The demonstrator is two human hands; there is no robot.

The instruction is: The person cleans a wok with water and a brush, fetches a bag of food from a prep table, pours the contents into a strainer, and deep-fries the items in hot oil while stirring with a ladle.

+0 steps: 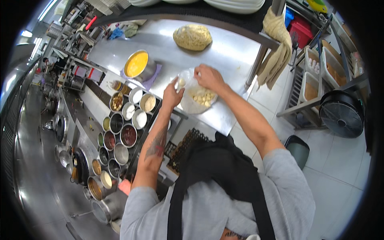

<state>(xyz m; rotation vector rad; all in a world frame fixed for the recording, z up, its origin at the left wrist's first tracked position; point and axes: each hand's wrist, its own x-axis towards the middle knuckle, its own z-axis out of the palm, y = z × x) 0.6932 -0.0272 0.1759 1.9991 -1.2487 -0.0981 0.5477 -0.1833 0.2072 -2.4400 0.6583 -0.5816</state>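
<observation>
A clear plastic bag (191, 105) lies on the steel worktop (229, 118) before me, near its front edge. Pale yellow chunks (204, 98) of food fill its lower part. With bent fingers, my right hand (210, 77) pinches the upper part of the bag. At the bag's left side, my left hand (173, 96) has its thumb and forefinger on the plastic, around a small pale lump (181, 82). Whether that lump is inside the bag, I cannot tell.
A steel pot (147, 70) of yellow liquid stands on a purple cloth (155, 78). Behind lies a bag of noodles (192, 37). Several ingredient tubs (129, 135) line the left. A towel (271, 63) hangs at the right post; a fan (342, 115) stands beyond.
</observation>
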